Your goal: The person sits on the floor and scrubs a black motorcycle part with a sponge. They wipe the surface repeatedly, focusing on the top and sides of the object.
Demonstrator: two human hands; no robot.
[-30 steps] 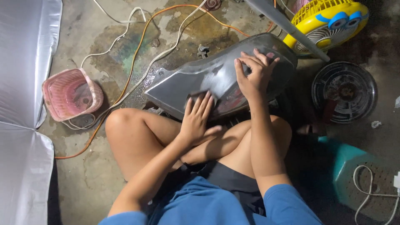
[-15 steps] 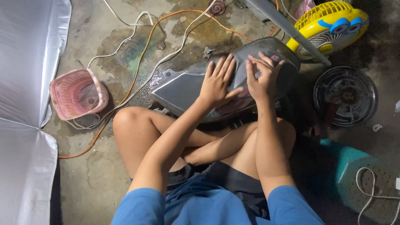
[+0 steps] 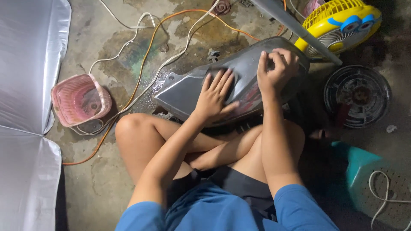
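Sitting cross-legged on the stained concrete floor [image 3: 94,171], a person in a blue shirt leans over a big grey curved panel [image 3: 184,92] that lies just past the knees. The left hand [image 3: 216,96] rests flat on the panel with its fingers [image 3: 220,81] spread wide — it grips nothing. The right hand [image 3: 276,68] sits on the panel's far end, fingers curled in, pressing on it. A pink basket [image 3: 79,100] is off to the left. Farther out, an orange cord [image 3: 145,60] and white cables [image 3: 128,30] snake across the floor — and a yellow fan [image 3: 342,23] stands at the far right.
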